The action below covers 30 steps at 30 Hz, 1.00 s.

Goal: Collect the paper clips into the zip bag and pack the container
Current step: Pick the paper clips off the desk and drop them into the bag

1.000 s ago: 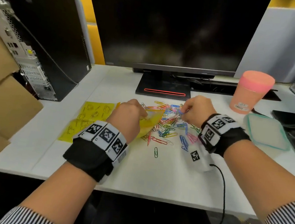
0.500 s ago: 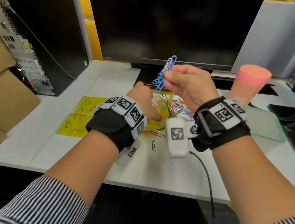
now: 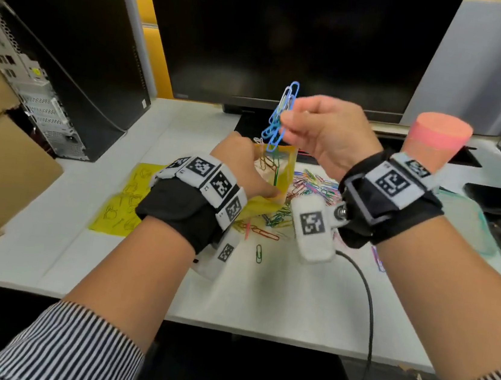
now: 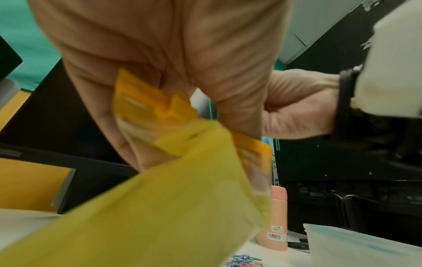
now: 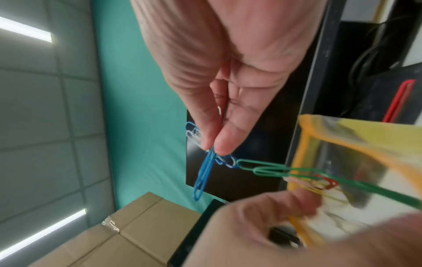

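**Right hand holding a paper-clip cluster above the opened zip bag**

The right hand [image 3: 322,132] is raised above the table, its thumb and fingertips [image 5: 224,144] pinched together on a tangled cluster of blue wire paper clips [image 3: 278,117]. In the right wrist view, linked green wire paper clips [image 5: 269,168] trail from this cluster down into the mouth of the bag. The left hand [image 3: 242,166] sits lower and just to the left, its fingers curled round the upper edge of a translucent yellow plastic zip bag with an orange seal strip [image 3: 276,177], holding the mouth open and facing upward directly beneath the cluster. A few clips already lie inside the bag.

A loose pile of multicoloured wire paper clips [image 3: 313,185] is spread on the white table [image 3: 262,292] beside and below the bag; one green clip [image 3: 258,253] lies apart, nearer the table's front edge. To the right of the pile rests a shallow translucent container with a teal rim [image 3: 472,223], partly hidden by the right wrist. A yellow printed sheet [image 3: 120,208] lies flat to the left of the left wrist. A pink cylindrical cup [image 3: 435,140] stands behind the right wrist, before a large black monitor [image 3: 293,37].
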Each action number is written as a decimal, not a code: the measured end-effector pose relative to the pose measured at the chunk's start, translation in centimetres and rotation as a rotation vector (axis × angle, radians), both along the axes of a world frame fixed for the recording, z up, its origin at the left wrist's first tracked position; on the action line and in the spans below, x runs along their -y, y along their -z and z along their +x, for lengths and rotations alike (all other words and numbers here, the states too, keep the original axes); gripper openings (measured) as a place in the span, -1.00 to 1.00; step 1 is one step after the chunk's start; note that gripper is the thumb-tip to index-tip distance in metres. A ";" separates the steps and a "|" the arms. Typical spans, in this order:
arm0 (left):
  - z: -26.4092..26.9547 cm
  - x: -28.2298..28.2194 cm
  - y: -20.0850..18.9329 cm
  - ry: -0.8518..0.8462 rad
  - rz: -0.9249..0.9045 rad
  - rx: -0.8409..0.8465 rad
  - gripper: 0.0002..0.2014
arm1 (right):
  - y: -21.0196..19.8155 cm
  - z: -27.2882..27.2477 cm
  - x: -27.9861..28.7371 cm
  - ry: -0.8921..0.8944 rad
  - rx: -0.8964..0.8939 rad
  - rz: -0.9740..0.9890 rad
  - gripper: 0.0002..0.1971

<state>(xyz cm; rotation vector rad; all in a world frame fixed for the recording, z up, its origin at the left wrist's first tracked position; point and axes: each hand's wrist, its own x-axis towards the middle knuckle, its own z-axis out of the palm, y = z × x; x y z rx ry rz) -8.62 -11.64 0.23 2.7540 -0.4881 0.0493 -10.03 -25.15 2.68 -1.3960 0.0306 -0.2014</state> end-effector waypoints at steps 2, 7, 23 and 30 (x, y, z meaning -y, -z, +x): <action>0.1 0.0 -0.5 0.004 0.003 0.012 -0.50 | 1.3 0.2 -0.2 0.019 -0.016 -0.161 -0.85; 0.3 0.2 -0.4 0.014 0.019 0.026 -0.30 | 2.7 0.7 -0.2 0.067 0.001 -0.750 -0.92; 1.1 -1.4 -0.2 -0.034 0.014 0.001 -0.32 | 9.3 -2.5 6.5 -0.147 -0.727 -1.526 -0.08; 0.7 -1.1 1.1 -0.027 0.004 -0.049 -0.28 | 9.6 -1.6 2.4 -0.194 -0.596 -1.552 -0.27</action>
